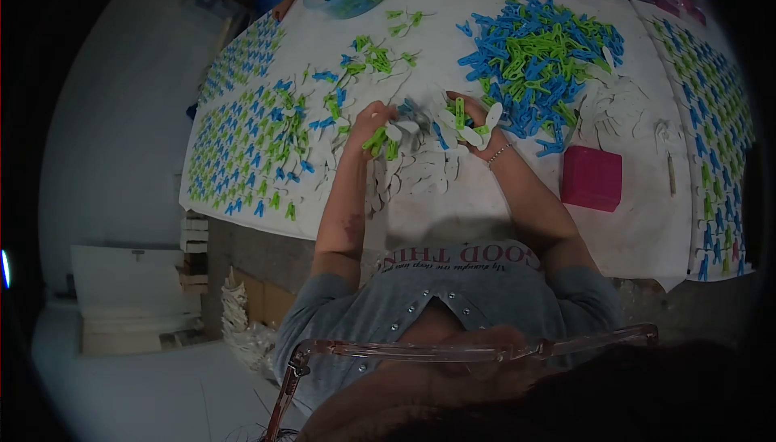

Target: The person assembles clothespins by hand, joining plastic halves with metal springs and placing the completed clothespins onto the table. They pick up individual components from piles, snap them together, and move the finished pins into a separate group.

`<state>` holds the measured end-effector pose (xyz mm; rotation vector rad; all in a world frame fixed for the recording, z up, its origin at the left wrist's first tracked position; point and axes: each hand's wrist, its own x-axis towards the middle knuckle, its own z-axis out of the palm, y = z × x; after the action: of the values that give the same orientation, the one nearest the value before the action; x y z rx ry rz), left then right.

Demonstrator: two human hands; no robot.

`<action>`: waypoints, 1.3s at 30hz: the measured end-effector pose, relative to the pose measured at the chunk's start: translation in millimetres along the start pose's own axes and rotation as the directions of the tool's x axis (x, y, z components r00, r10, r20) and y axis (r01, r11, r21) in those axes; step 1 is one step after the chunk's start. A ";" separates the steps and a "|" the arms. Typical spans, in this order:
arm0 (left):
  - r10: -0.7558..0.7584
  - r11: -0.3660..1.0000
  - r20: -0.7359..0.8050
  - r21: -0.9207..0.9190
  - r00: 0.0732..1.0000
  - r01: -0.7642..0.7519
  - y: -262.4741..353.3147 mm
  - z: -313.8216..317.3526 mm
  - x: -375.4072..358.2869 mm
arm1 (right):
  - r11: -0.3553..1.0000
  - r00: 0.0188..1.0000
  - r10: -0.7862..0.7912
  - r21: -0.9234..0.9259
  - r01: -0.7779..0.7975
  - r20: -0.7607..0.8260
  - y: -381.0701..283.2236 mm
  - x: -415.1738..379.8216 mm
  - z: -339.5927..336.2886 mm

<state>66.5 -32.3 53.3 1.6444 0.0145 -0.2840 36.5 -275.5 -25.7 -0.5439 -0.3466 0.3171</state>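
My left hand (370, 128) is closed, with fingers curled round green clothespins (378, 144) that have white pieces by them. My right hand (483, 136) grips a green clothespin (461, 110) along with white oval pieces (492, 117). Between and below both hands lies a spread of thin white pieces (412, 173) on the table, with a few blue clothespins among them. A large heap of blue and green clothespins (537, 62) sits just beyond my right hand.
Rows of clothespins (238, 151) cover the table's left side, and more rows (711, 143) its right. A pink block (592, 177) stands near another pile of white pieces (618, 110). At the back is a clear blue bowl (356, 7) of clothespins, with another person's hand (280, 10) left of it.
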 end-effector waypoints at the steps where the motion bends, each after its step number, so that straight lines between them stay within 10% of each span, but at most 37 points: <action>1: 0.040 0.991 0.097 0.125 0.995 -0.052 2.4 7.3 -6.7 | 0.877 0.969 -0.247 -0.419 0.236 0.029 -1.6 0.9 9.4; 2: 0.036 0.991 0.086 0.122 0.996 -0.046 3.0 17.7 -14.7 | 0.538 0.883 -0.442 -0.739 0.405 0.162 -2.7 1.6 18.7; 5: 0.130 0.962 0.064 0.232 0.989 -0.142 10.4 52.4 -33.0 | 0.951 0.967 -0.010 -0.301 -0.069 -0.253 -5.0 -0.6 40.5; 15: 0.433 0.888 -0.175 0.253 0.885 -0.384 -29.4 70.6 -8.7 | 0.722 0.943 -0.319 -0.668 0.180 -0.091 20.5 -3.0 36.0; 26: 0.378 0.926 -0.208 0.066 0.902 -0.373 -35.7 69.4 14.6 | 0.982 0.927 0.038 -0.157 -0.103 -0.372 17.0 8.0 28.0; 30: 0.417 0.898 -0.281 0.272 0.864 -0.345 -38.5 50.5 32.3 | 0.978 0.900 -0.003 -0.191 -0.088 -0.435 13.8 5.9 29.7; 32: 0.103 0.910 -0.578 -0.273 0.810 -0.310 -15.1 14.5 30.3 | 0.998 0.915 0.045 -0.023 -0.059 -0.401 19.5 -0.8 12.2; 33: 0.111 0.911 -0.577 -0.267 0.809 -0.315 -6.0 -3.2 28.7 | 0.998 0.917 0.040 -0.021 -0.053 -0.396 22.8 1.0 4.9; 35: -0.075 0.804 -0.427 -0.560 0.901 -0.198 4.1 -30.1 27.2 | 0.683 0.862 -0.507 -0.613 0.398 -0.005 28.1 6.6 -5.7; 36: -0.073 0.805 -0.431 -0.558 0.900 -0.202 1.9 -32.3 22.3 | 0.983 0.971 -0.132 -0.156 0.101 -0.201 18.4 9.5 -0.1; 37: -0.067 0.902 -0.285 -0.426 0.956 -0.064 -2.2 -33.8 11.7 | 0.983 0.972 -0.130 -0.155 0.100 -0.198 19.8 11.8 -3.1; 39: -0.098 0.963 -0.132 -0.263 0.986 0.061 -9.7 -26.3 -12.5 | 0.470 0.864 -0.472 -0.779 0.415 0.175 23.8 11.9 -12.8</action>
<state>57.4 -3.5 47.9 1.4030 0.2196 -0.2140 47.4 -257.4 -46.3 -1.3345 -0.5576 -0.4259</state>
